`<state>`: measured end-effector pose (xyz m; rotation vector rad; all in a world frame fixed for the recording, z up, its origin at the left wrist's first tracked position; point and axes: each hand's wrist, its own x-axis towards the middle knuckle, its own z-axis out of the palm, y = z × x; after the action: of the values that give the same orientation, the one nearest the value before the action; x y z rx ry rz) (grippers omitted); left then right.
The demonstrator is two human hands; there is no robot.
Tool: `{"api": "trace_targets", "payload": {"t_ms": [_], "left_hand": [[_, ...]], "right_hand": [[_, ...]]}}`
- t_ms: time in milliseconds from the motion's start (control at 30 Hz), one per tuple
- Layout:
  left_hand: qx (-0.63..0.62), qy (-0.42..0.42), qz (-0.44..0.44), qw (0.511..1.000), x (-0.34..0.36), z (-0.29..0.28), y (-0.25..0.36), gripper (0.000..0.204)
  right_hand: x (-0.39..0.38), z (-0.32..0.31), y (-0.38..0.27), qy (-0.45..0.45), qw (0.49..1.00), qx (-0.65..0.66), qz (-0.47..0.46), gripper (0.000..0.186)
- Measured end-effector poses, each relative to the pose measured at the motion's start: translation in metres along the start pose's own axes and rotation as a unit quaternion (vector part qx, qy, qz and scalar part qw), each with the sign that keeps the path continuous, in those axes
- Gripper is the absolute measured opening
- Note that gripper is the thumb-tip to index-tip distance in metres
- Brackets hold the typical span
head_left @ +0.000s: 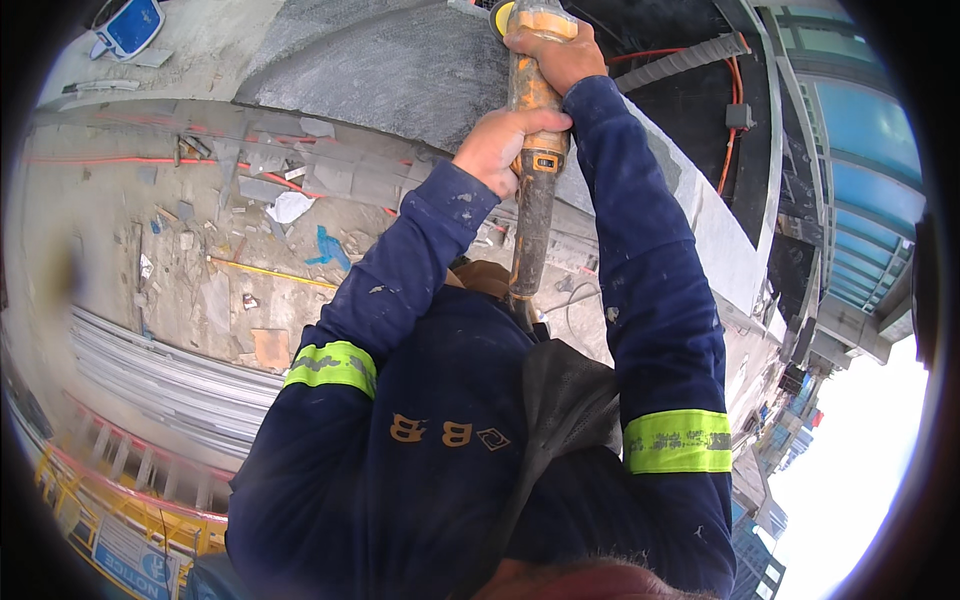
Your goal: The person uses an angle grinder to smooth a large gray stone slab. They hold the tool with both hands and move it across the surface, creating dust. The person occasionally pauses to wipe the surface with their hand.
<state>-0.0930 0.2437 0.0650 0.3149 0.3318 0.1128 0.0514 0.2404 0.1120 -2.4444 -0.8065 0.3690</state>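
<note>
A dusty yellow and black angle grinder (530, 210) stretches away from my chest, its head at the top edge of the view. My left hand (500, 148) is wrapped around the middle of its body. Farther out, my right hand (562, 55) grips near the head, and some of its fingers are hidden behind the tool. A yellow-rimmed disc (501, 17) shows partly at the grinder's far left side. Under and beside the head lies a grey panel (380, 85) with a scuffed, dusty surface.
Debris, a blue scrap (328, 247) and a yellow rod (270, 272) litter the floor at left. Stacked metal lengths (180, 365) and a red-railed ladder (140, 455) lie nearer. An orange cable (735, 150) runs along the right. A blue and white container (130, 25) stands far left.
</note>
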Motion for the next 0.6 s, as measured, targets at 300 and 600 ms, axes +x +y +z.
{"api": "trace_targets", "payload": {"t_ms": [300,600], "left_hand": [[-0.006,0.009,-0.041,0.999,0.004,0.017,-0.022,0.024],[-0.004,-0.013,-0.067,0.998,0.009,0.022,-0.039,0.024]], "right_hand": [[-0.015,-0.023,0.024,0.028,0.999,-0.011,0.032,0.098],[-0.032,-0.036,0.039,0.041,0.997,0.029,0.054,0.098]]}}
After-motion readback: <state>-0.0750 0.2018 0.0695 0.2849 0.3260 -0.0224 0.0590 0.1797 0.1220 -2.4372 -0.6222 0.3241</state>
